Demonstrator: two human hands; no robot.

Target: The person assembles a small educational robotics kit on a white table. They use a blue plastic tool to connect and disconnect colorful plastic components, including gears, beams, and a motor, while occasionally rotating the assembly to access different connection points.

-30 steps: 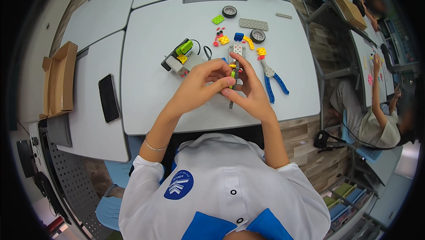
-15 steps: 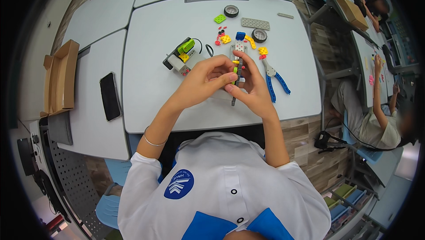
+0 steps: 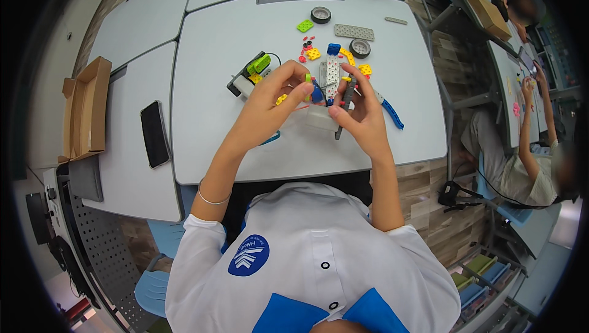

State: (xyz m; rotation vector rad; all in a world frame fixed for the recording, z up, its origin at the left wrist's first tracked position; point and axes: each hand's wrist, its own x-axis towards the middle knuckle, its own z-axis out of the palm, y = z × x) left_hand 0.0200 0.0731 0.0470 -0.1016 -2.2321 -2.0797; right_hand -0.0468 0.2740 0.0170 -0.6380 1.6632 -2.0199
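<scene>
My left hand [image 3: 277,101] pinches a small lime-green building piece [image 3: 308,79] between thumb and fingertips. Across from it, my right hand [image 3: 367,118] grips a long dark grey beam [image 3: 349,95] that has a yellow part near its upper end. A gap separates the two hands. In that gap, on the table, lie a light grey perforated strip [image 3: 332,68], a blue part [image 3: 316,92] and a pale grey block [image 3: 320,118]. Left of my left hand stands a grey and green assembly [image 3: 251,72] with a black cable, partly covered. Blue-handled pliers [image 3: 391,114] are half hidden behind my right hand.
Two wheels [image 3: 320,15] [image 3: 360,48], a grey plate [image 3: 354,32], a green plate [image 3: 305,26] and several small red and yellow pieces [image 3: 313,54] lie farther back. A phone [image 3: 154,133] and a cardboard box [image 3: 86,107] are at left. Other people work at right.
My hands have moved apart. The lime-green piece, before now against the dark beam, is away from it in my left hand. My right hand has shifted right with the beam, covering more of the pliers.
</scene>
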